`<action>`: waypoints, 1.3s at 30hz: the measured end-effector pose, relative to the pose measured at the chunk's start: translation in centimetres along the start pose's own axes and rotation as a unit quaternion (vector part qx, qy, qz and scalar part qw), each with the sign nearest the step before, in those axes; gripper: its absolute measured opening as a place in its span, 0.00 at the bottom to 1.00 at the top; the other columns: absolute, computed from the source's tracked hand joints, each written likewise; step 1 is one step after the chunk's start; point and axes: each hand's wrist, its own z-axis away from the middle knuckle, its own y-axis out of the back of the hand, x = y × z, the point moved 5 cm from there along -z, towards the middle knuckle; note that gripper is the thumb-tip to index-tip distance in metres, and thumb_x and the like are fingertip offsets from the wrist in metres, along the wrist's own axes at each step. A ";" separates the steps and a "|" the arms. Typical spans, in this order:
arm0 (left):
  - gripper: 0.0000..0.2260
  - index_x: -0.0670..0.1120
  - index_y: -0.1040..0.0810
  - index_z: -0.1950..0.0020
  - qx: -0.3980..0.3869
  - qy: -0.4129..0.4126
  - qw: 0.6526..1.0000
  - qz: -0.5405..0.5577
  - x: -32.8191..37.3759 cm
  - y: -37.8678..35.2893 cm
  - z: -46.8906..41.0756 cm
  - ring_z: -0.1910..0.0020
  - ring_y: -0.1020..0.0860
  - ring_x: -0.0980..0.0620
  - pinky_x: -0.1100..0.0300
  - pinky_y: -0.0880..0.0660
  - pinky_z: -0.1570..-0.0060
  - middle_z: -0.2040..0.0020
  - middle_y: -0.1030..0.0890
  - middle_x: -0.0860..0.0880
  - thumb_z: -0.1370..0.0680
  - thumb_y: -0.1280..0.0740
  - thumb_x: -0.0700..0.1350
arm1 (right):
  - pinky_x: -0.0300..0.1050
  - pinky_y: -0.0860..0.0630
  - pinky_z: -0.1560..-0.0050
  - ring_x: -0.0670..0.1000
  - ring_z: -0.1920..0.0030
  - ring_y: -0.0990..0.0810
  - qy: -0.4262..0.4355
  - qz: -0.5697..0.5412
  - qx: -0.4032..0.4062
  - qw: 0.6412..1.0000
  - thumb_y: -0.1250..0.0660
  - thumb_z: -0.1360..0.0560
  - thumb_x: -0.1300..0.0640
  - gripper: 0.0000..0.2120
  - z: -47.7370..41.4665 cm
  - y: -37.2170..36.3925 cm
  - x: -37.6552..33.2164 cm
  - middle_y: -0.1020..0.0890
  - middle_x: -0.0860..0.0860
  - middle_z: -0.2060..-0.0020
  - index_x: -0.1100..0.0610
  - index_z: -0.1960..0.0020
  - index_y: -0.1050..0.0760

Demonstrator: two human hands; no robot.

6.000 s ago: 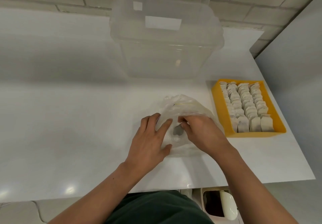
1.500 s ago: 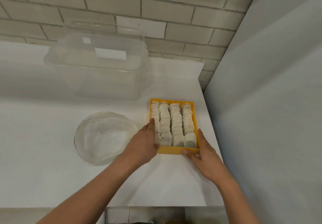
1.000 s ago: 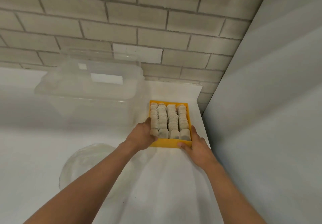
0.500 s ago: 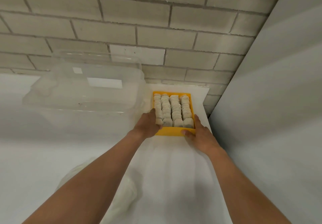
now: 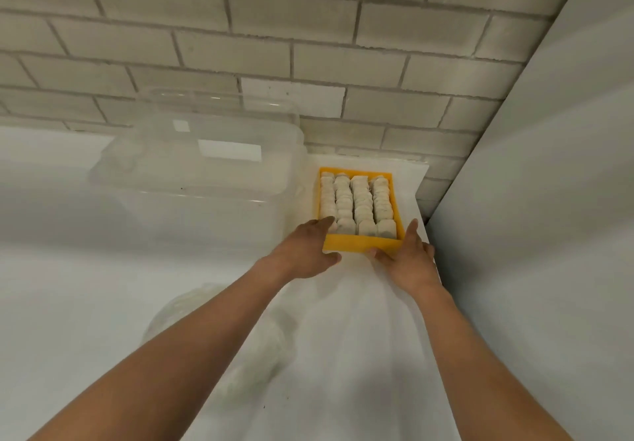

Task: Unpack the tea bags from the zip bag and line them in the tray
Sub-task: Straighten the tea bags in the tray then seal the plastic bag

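Yellow tray [image 5: 361, 243] slid back, now just right of clear box [image 5: 206, 183]; left grip [image 5: 305, 252] and right grip [image 5: 408, 259] off zip bag [image 5: 271, 344], now touching tray corners.

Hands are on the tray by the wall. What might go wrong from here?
The left hand reaches over the front tea bags: pressing could topple them. The tray stands close beside the clear container; a skewed shove may bump it. The zip bag beneath the left forearm might get swept off.
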 end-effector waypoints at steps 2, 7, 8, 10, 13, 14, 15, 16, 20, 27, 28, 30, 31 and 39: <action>0.31 0.49 0.37 0.18 0.012 -0.034 0.999 -0.004 0.0 0.9 3.4 0.24 0.31 0.48 0.59 0.35 0.30 0.22 0.30 0.47 0.19 0.30 0.53 | 0.64 0.37 0.28 0.62 0.22 0.44 0.023 -0.026 0.048 0.998 0.34 0.27 0.29 0.55 3.3 -0.5 -0.6 0.41 0.54 0.20 0.54 0.17 0.62; 0.20 0.52 0.23 0.28 0.108 -0.029 0.991 0.075 -2.8 3.2 11.5 0.34 0.23 0.53 0.66 0.31 0.43 0.30 0.23 0.54 0.18 0.31 0.55 | 0.53 0.39 0.24 0.46 0.21 0.48 0.078 -0.168 0.028 0.982 0.37 0.24 0.31 0.43 14.0 -4.4 -3.0 0.41 0.45 0.20 0.44 0.17 0.53; 0.17 0.52 0.22 0.30 0.130 -0.024 0.987 0.090 -3.7 3.4 12.9 0.35 0.23 0.54 0.68 0.30 0.44 0.31 0.22 0.55 0.18 0.31 0.55 | 0.51 0.40 0.23 0.44 0.20 0.48 0.084 -0.179 0.011 0.980 0.38 0.24 0.30 0.42 16.0 -5.5 -3.6 0.41 0.43 0.20 0.42 0.18 0.51; 0.15 0.54 0.20 0.33 0.166 -0.017 0.979 0.117 -5.5 3.6 15.7 0.37 0.22 0.56 0.73 0.30 0.47 0.33 0.21 0.58 0.17 0.34 0.56 | 0.48 0.41 0.22 0.41 0.21 0.49 0.105 -0.188 -0.010 0.976 0.38 0.25 0.29 0.41 19.3 -7.3 -5.1 0.42 0.40 0.20 0.41 0.18 0.50; 0.21 0.59 0.24 0.29 0.212 0.013 0.958 0.195 -9.3 4.6 19.8 0.36 0.24 0.60 0.71 0.30 0.42 0.31 0.24 0.63 0.20 0.36 0.63 | 0.44 0.44 0.24 0.37 0.21 0.52 0.133 -0.185 -0.036 0.973 0.34 0.31 0.25 0.50 22.3 -9.7 -7.2 0.48 0.31 0.23 0.37 0.19 0.55; 0.25 0.60 0.28 0.26 0.228 0.022 0.947 0.225 -11.2 5.0 21.1 0.33 0.26 0.61 0.68 0.31 0.38 0.29 0.26 0.64 0.22 0.34 0.65 | 0.44 0.46 0.24 0.37 0.21 0.54 0.149 -0.179 -0.045 0.971 0.32 0.34 0.24 0.54 22.9 -10.4 -7.9 0.51 0.30 0.22 0.36 0.19 0.57; 0.32 0.61 0.33 0.22 0.234 0.029 0.943 0.236 -13.3 5.5 22.3 0.30 0.29 0.62 0.66 0.32 0.34 0.26 0.28 0.64 0.25 0.31 0.66 | 0.45 0.48 0.24 0.38 0.20 0.57 0.169 -0.168 -0.052 0.970 0.29 0.37 0.23 0.59 23.5 -11.2 -8.7 0.55 0.31 0.21 0.36 0.19 0.60; 0.41 0.61 0.38 0.19 0.218 0.037 0.949 0.226 -15.5 5.7 23.3 0.27 0.33 0.63 0.63 0.35 0.31 0.24 0.32 0.63 0.29 0.27 0.68 | 0.47 0.49 0.23 0.39 0.20 0.60 0.189 -0.149 -0.057 0.969 0.26 0.40 0.24 0.63 24.0 -12.0 -9.5 0.58 0.33 0.20 0.37 0.19 0.63; 0.67 0.58 0.60 0.16 0.035 0.048 0.995 0.074 -23.2 3.9 25.6 0.20 0.55 0.65 0.56 0.48 0.20 0.18 0.56 0.64 0.42 0.21 0.72 | 0.51 0.57 0.21 0.45 0.20 0.69 0.236 -0.038 -0.058 0.969 0.25 0.42 0.23 0.70 24.8 -14.8 -11.9 0.67 0.39 0.20 0.43 0.18 0.68; 0.55 0.73 0.57 0.21 0.021 -0.067 0.980 0.188 -23.1 1.1 23.8 0.18 0.51 0.62 0.59 0.45 0.22 0.17 0.51 0.63 0.34 0.19 0.62 | 0.48 0.50 0.18 0.48 0.18 0.52 0.207 0.068 -0.068 0.974 0.42 0.23 0.29 0.43 24.6 -18.9 -14.1 0.44 0.45 0.18 0.51 0.17 0.47; 0.51 0.78 0.55 0.24 0.034 -0.064 0.974 0.216 -22.7 1.1 23.3 0.19 0.49 0.62 0.60 0.45 0.23 0.17 0.48 0.62 0.32 0.20 0.63 | 0.47 0.48 0.19 0.48 0.19 0.49 0.198 0.064 -0.059 0.976 0.43 0.21 0.31 0.38 24.7 -19.0 -14.2 0.40 0.45 0.19 0.51 0.18 0.43; 0.42 0.72 0.47 0.21 0.053 -0.039 0.953 0.296 -22.3 1.0 22.4 0.21 0.41 0.63 0.60 0.41 0.23 0.19 0.38 0.61 0.27 0.25 0.64 | 0.40 0.44 0.23 0.47 0.21 0.42 0.177 0.042 -0.047 0.982 0.45 0.18 0.35 0.30 24.9 -18.8 -14.5 0.33 0.43 0.23 0.50 0.22 0.34; 0.36 0.64 0.40 0.20 0.055 -0.027 0.939 0.338 -21.9 1.0 22.2 0.23 0.35 0.64 0.60 0.38 0.24 0.23 0.32 0.62 0.24 0.28 0.63 | 0.38 0.39 0.28 0.48 0.24 0.37 0.167 0.025 -0.037 0.985 0.47 0.17 0.36 0.27 25.1 -18.7 -14.8 0.28 0.43 0.28 0.50 0.27 0.29; 0.11 0.46 0.17 0.41 0.026 0.056 0.826 0.561 -17.1 1.8 21.8 0.44 0.15 0.45 0.47 0.21 0.40 0.45 0.13 0.46 0.17 0.33 0.50 | 0.39 0.30 0.59 0.44 0.63 0.28 0.041 -0.333 0.079 0.939 0.45 0.15 0.42 0.22 28.1 -17.1 -16.9 0.27 0.44 0.65 0.57 0.56 0.29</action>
